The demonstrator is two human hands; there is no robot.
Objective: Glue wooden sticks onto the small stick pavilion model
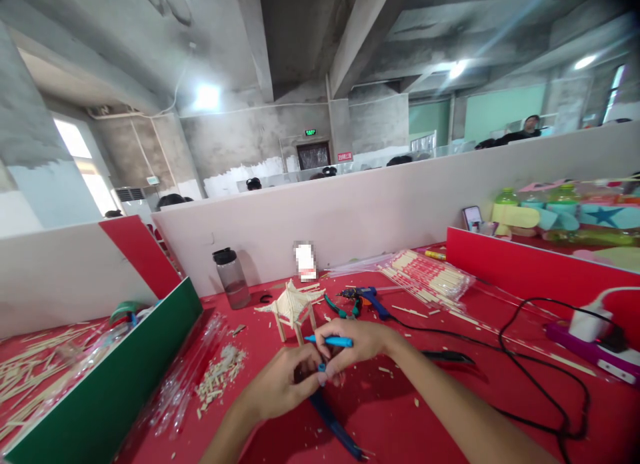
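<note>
My right hand (353,347) grips a blue pen-like tool (333,341) that points left. My left hand (283,384) meets it from the left, its fingertips pinched on a small piece I cannot make out, right under the tool. Beneath both hands a dark blue-handled tool (335,427) lies on the red table (400,411). Just beyond the hands stands a small pavilion model of wooden sticks (293,307).
A water bottle (231,277) stands at the back left. Pliers (343,309) and a blue glue gun (367,297) lie behind the model, bagged sticks (430,277) farther right. A black cable (530,371) loops to a power strip (595,354). Stick scraps (220,377) lie left.
</note>
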